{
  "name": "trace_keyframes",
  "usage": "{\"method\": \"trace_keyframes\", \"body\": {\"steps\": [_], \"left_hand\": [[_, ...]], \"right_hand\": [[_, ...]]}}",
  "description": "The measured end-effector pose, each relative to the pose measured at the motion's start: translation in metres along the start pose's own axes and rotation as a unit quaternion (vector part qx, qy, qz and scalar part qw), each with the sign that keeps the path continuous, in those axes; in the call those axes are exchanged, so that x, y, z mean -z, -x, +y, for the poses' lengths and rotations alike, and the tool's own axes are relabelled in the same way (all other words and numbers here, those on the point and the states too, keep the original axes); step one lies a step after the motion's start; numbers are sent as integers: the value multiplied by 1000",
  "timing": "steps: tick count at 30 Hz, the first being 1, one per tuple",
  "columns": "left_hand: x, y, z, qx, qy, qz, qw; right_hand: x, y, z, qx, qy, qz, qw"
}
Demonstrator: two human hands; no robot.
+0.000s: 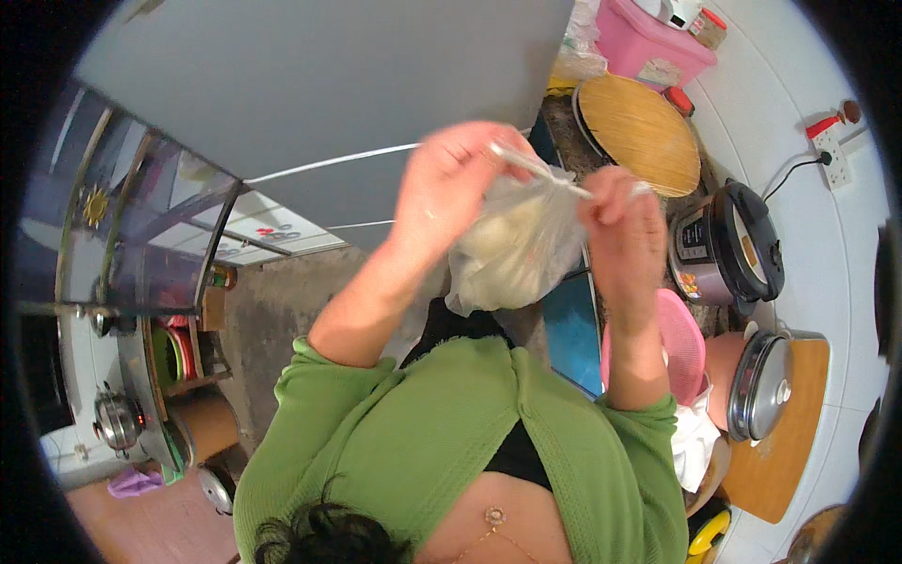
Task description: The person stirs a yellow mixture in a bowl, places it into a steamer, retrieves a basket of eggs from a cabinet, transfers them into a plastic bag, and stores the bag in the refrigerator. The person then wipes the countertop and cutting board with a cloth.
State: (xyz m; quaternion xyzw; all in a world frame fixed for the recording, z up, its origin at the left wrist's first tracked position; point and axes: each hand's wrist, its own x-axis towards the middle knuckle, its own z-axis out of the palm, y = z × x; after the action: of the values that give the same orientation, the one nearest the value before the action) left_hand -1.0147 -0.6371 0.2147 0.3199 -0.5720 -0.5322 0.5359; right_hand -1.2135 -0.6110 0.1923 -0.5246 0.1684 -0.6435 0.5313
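Observation:
A translucent plastic bag [518, 243] with pale, rounded contents hangs in front of my green cardigan. Its twisted neck is stretched between my hands. The left end is pinched in the fingers of my left hand [461, 169], and my right hand [620, 218] grips the other end. What the bag holds cannot be made out through the plastic. Some fingertips are blurred or hidden behind the twisted plastic.
On the counter at right are a round wooden lid [641, 134], an electric pressure cooker [726, 243], a pink colander [680, 345] and a lidded pot [764, 388]. A large grey panel [338, 77] stands ahead; a glass-fronted cabinet [141, 204] is at left.

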Motion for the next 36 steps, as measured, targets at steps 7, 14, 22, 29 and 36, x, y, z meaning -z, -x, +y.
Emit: {"method": "trace_keyframes", "body": {"steps": [7, 14, 22, 29, 36], "left_hand": [[111, 69, -20, 135, 81, 190, 969], [63, 121, 32, -17, -71, 12, 997], [160, 183, 12, -65, -231, 13, 971], [245, 238, -18, -86, -326, 123, 933], [339, 293, -24, 55, -366, 148, 917]], "right_hand": [[61, 101, -4, -118, -92, 84, 985], [-75, 69, 11, -166, 212, -139, 953], [-189, 26, 55, -162, 209, -220, 939], [-309, 0, 131, -170, 266, -360, 878], [-404, -100, 155, 103, 628, -328, 698]]}}
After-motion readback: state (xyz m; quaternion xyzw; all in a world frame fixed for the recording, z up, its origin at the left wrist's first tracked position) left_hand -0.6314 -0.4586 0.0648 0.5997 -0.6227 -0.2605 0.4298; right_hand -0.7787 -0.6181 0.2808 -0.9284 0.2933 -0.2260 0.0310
